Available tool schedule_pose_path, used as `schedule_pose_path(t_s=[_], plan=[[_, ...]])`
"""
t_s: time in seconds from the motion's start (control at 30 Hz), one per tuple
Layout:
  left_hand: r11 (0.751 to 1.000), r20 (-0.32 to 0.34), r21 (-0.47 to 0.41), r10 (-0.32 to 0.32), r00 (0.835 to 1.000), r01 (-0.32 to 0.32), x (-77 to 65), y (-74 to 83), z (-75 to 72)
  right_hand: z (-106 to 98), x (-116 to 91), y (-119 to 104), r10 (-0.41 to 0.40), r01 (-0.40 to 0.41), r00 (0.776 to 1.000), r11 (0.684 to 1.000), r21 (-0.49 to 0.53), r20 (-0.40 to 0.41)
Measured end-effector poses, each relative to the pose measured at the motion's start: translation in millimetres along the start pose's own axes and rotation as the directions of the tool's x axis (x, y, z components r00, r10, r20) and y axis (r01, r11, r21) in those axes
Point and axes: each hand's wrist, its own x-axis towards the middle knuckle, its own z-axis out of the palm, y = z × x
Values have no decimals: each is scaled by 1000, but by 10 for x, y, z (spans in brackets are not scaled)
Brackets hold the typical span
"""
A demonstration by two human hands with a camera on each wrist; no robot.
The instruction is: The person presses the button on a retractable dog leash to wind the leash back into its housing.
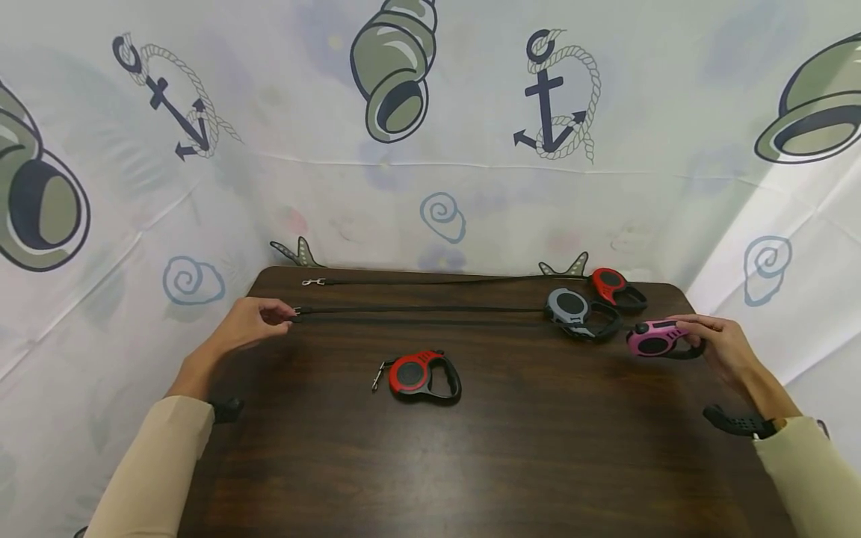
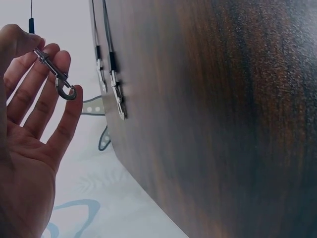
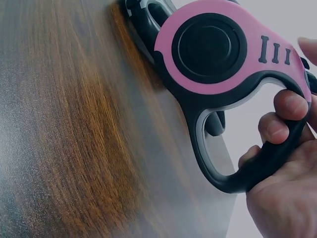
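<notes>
1. The left hand (image 1: 252, 323) pinches the metal clip (image 2: 52, 68) of a black cord (image 1: 417, 322), which stretches rightward.
2. To the right of this pinch, on the near side, a red leash (image 1: 407, 373) lies on the table (image 1: 336, 463).
3. Just left of the right hand (image 1: 726, 345) lies a grey casing (image 1: 567, 304), its own cord (image 1: 417, 308) running out leftward; another red leash (image 1: 608, 279) is behind.
4. The right hand grips the pink leash (image 1: 652, 340) round its handle (image 3: 225, 185).

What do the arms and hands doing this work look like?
They are a person's: the left hand and right hand wear no gloves. The left sleeve and right sleeve are long, plain and pale beige. A black strap with small holes shows beside the right cuff, a dark piece, details unclear, beside the left.
</notes>
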Motion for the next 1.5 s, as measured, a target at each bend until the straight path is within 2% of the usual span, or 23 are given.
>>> schedule_pose_path(t_s=[0.1, 0.17, 0.3, 0.4, 0.6, 0.77, 0.87, 1.0, 1.13, 1.27, 1.33, 1.43, 1.5], plan=[[1000, 1, 11, -2, 1000, 2, 4, 5, -8, 4, 3, 13, 7, -7, 1000, 999, -36, 2], [1000, 0, 23, 0, 1000, 0, 11, 20, -11, 13, 1, -1, 32, -35, 999, 990, -136, -23], [999, -3, 34, 11, 1000, -11, 25, 49, -8, 49, 18, -30, 65, -89, 995, 934, -347, -79], [999, -5, 35, 25, 1000, -25, 37, 60, 7, 88, 37, -33, 66, -92, 995, 902, -421, -77], [999, -9, 22, 39, 999, -39, 69, 75, 20, 141, 63, -40, 98, -110, 994, 898, -426, -51], [999, -8, 30, 21, 1000, -21, 76, 89, 26, 202, 95, -40, 101, -112, 994, 904, -412, -48], [999, -7, 32, 17, 1000, -17, 71, 91, 45, 246, 107, -24, 74, -86, 996, 881, -465, -44], [998, -11, 45, 44, 999, -44, 71, 108, 71, 303, 105, -2, 39, -53, 999, 846, -530, -38], [995, -20, 61, 85, 996, -84, 89, 145, 90, 375, 111, -3, 30, -42, 999, 858, -512, -33], [995, -12, 40, 96, 995, -95, 98, 187, 104, 458, 139, -18, 57, -64, 998, 902, -428, -30], [995, -7, 31, 93, 996, -92, 95, 210, 112, 498, 155, -29, 63, -69, 998, 912, -403, -29], [995, -3, 28, 91, 996, -91, 86, 253, 128, 554, 174, -47, 53, -57, 998, 904, -425, -22], [996, 0, 26, 88, 996, -88, 77, 281, 136, 589, 184, -56, 36, -38, 999, 884, -466, -15]])
